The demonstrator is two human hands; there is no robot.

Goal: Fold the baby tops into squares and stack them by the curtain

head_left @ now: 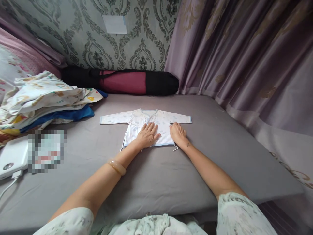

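Note:
A small white long-sleeved baby shirt [163, 130] with pale blue edging lies spread out, its sleeves stretched to both sides and its neck towards the wall. My left hand [148, 133] rests flat on the middle of its body, fingers spread. At the shirt's right side edge, below the sleeve, is my right hand [178, 133], its fingers curled down together against the cloth; whether they pinch the edge is hidden. Thin white ties stick out at the lower corners of the shirt.
Grey sheet [195, 173] lies under everything. At the left are piled cloths [46, 94], a white power bank [16, 155] with a cable and a blurred item [47, 151]. A black and maroon bag [124, 82] lies along the wall; curtains [232, 49] hang right.

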